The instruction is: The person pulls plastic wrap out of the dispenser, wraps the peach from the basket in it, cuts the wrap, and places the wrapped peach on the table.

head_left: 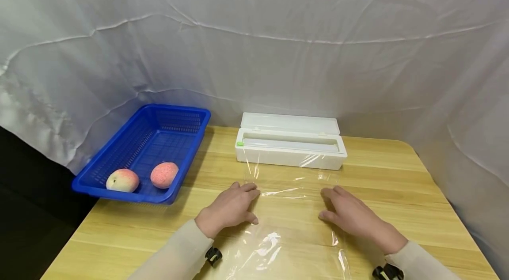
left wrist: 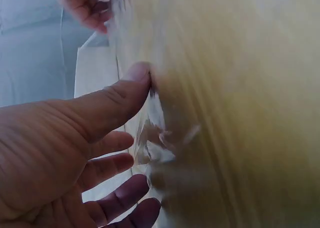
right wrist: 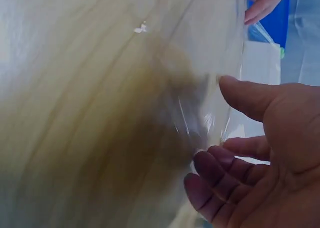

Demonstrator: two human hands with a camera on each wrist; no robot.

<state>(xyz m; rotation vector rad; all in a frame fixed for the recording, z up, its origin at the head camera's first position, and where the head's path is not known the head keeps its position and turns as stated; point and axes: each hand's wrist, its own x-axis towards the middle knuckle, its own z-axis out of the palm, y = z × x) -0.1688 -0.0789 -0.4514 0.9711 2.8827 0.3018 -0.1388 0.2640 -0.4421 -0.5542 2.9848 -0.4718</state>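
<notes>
A sheet of clear cling film (head_left: 288, 222) stretches from the white dispenser box (head_left: 290, 159) toward the front of the wooden table. Inside the box, whose lid stands up at the back, a white roll (head_left: 290, 145) is visible. My left hand (head_left: 228, 210) rests at the film's left edge, thumb and fingers spread apart. Along the opposite edge, my right hand (head_left: 351, 214) touches the film with loosely bent fingers. Both wrist views show the thumb apart from the other fingers, with wrinkled film (left wrist: 157, 138) by the left fingertips and creased film (right wrist: 187, 113) by the right.
A blue plastic basket (head_left: 89, 186) stands at the left of the table, holding a pale peach-like fruit (head_left: 122, 180) and a pink, rough-skinned one (head_left: 164, 175). Grey-white cloth (head_left: 254, 63) hangs behind the table (head_left: 393, 160) and along its right side.
</notes>
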